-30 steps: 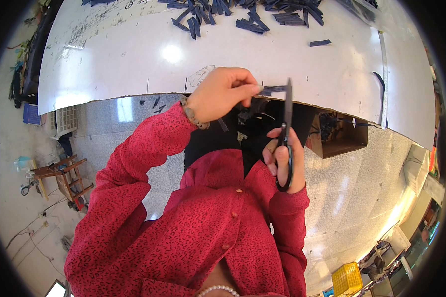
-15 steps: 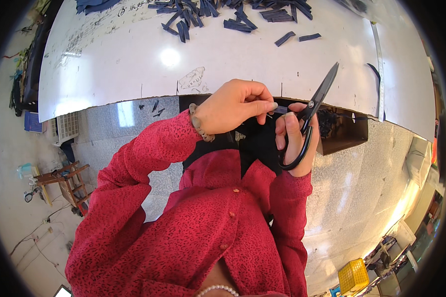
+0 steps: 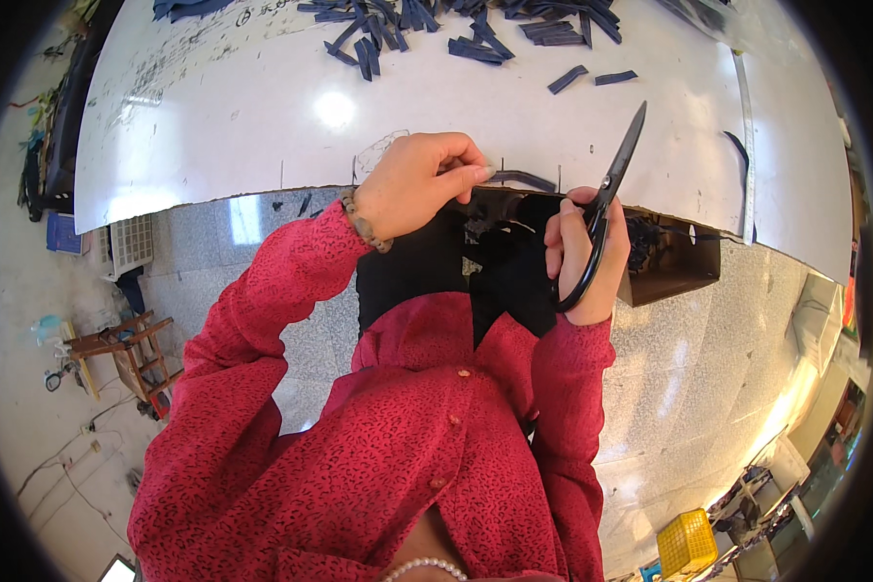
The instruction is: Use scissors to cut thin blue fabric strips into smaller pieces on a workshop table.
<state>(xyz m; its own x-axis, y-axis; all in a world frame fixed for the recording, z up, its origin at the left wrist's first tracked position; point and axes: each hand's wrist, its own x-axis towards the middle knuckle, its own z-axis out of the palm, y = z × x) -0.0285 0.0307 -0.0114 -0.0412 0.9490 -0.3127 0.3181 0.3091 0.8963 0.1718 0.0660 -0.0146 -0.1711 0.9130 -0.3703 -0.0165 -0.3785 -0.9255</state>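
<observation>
Head view: left hand (image 3: pixel 417 184) pinches a dark strip (image 3: pixel 526 177) extending toward its 3 o'clock along the surface (image 3: pixel 213 116) edge, right hand (image 3: pixel 584 260) grips scissors (image 3: pixel 606 182) aimed at 1 o'clock; judged best: strip flat, lightly taut, scissors clear of pinching fingers.

A head-worn fisheye looks steeply down from near above hands (image 3: pixel 412 184) and tabletop (image 3: pixel 233 116).

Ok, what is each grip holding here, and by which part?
The left grip pinches a dark strip by its left end; the right grip holds the scissors by their handles.
</observation>
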